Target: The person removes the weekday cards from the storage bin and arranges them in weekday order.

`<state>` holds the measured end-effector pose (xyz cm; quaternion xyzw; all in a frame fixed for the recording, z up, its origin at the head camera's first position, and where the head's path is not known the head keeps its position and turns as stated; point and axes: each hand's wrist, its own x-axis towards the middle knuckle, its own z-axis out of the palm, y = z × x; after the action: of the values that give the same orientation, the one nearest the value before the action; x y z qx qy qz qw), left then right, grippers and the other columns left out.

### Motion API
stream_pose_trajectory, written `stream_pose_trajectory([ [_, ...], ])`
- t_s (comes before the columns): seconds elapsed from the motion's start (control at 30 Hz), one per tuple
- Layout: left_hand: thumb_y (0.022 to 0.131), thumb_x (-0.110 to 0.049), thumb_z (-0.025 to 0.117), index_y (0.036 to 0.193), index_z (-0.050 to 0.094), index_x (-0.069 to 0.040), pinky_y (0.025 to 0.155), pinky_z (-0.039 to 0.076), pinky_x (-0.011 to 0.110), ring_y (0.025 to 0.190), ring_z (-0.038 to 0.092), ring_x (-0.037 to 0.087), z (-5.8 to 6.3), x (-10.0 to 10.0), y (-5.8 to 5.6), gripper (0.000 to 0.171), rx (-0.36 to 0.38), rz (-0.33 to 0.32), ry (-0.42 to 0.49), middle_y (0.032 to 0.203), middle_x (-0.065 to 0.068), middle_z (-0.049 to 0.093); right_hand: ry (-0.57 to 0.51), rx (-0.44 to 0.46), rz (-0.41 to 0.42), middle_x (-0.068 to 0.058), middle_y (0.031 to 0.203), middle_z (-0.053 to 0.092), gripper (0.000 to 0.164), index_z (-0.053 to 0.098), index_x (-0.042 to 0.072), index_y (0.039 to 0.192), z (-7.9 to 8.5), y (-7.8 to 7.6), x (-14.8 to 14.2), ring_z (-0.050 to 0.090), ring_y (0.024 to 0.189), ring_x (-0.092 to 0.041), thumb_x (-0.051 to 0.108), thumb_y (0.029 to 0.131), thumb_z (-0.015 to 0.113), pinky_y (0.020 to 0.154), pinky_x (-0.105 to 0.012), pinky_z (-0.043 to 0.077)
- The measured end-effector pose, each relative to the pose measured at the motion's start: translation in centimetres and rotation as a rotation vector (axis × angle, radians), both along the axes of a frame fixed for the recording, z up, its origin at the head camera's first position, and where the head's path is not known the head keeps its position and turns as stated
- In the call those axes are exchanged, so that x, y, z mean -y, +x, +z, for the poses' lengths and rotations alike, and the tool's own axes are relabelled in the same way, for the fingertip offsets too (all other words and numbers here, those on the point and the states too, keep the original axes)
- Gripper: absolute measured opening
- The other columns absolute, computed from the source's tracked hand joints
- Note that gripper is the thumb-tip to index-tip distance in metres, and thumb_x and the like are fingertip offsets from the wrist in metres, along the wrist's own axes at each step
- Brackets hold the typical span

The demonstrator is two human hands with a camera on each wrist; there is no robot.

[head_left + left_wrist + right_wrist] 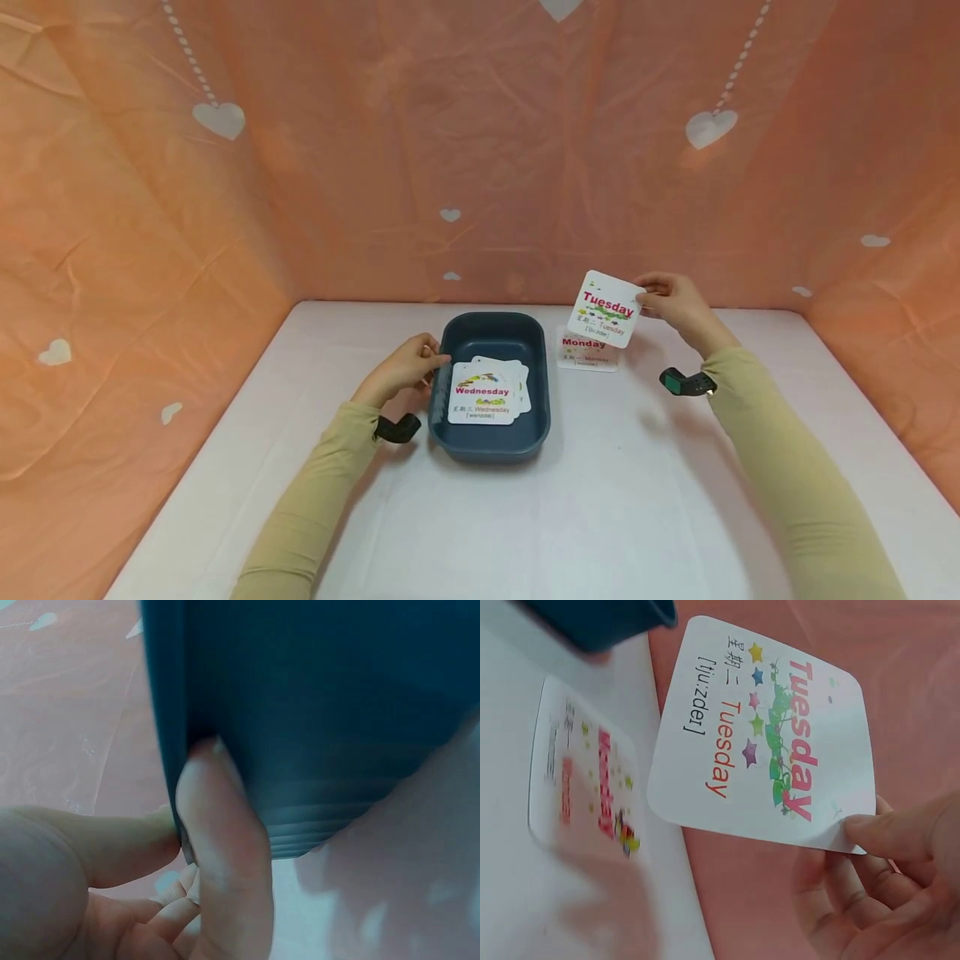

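Observation:
My right hand (678,307) pinches the Tuesday card (606,307) by its right edge, thumb on the printed face, in the air. Beneath it the Monday card (587,354) lies flat on the table, its upper part hidden in the head view; the right wrist view shows the Tuesday card (769,735) apart from the Monday card (585,772). A dark blue plastic basin (491,446) holds several cards, with the Wednesday card (482,398) on top. My left hand (405,367) pinches the basin's left rim; in the left wrist view finger and thumb clasp the wall (315,697).
The white table (600,517) extends in front of the basin and to both sides. An orange cloth (510,150) with pale hearts hangs behind and at the sides. Each wrist wears a black strap, such as the right strap (686,382).

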<state>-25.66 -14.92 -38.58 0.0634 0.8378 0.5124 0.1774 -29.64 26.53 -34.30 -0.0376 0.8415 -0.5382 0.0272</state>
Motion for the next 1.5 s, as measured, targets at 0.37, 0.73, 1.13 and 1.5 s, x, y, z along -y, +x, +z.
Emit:
stream_pose_trajectory([
  [0.37, 0.098, -0.014, 0.055, 0.103, 0.042, 0.000, 0.049, 0.052, 0.030, 0.056, 0.049, 0.016, 0.0, -0.4, 0.0, 0.019, 0.012, 0.010, 0.012, 0.075, 0.008, 0.045, 0.077, 0.017, -0.003, -0.024, 0.119, 0.049, 0.036, 0.045, -0.010, 0.130, -0.9, 0.0, -3.4, 0.055, 0.091, -0.013, 0.004, 0.097, 0.053, 0.085, -0.031, 0.052],
  [0.73, 0.098, -0.013, 0.055, 0.103, 0.042, 0.000, 0.049, 0.053, 0.031, 0.058, 0.050, 0.016, 0.0, -0.5, 0.0, 0.020, 0.007, 0.004, 0.008, 0.076, 0.009, 0.045, 0.146, 0.115, 0.014, -0.022, 0.122, 0.047, 0.040, 0.043, -0.008, 0.133, -1.7, -0.2, -6.3, 0.052, 0.092, -0.013, 0.009, 0.098, 0.053, 0.081, -0.023, 0.051],
  [1.13, 0.098, -0.014, 0.055, 0.103, 0.043, 0.000, 0.048, 0.052, 0.029, 0.056, 0.049, 0.016, -0.1, -0.9, 0.2, 0.019, 0.005, 0.006, 0.011, 0.076, 0.010, 0.046, 0.292, 0.136, 0.088, -0.030, 0.123, 0.047, 0.034, 0.046, -0.011, 0.127, -3.6, 0.3, -7.8, 0.049, 0.105, -0.034, 0.003, 0.096, 0.049, 0.090, -0.042, 0.048],
  [1.5, 0.098, -0.014, 0.055, 0.103, 0.043, 0.001, 0.047, 0.051, 0.028, 0.056, 0.048, 0.016, -0.3, -1.4, -0.1, 0.020, -0.013, -0.008, 0.016, 0.075, 0.009, 0.045, 0.332, 0.097, 0.016, -0.030, 0.118, 0.046, 0.040, 0.048, -0.010, 0.125, -5.5, 0.4, -8.7, 0.043, 0.104, -0.038, 0.000, 0.088, 0.059, 0.073, -0.027, 0.045],
])
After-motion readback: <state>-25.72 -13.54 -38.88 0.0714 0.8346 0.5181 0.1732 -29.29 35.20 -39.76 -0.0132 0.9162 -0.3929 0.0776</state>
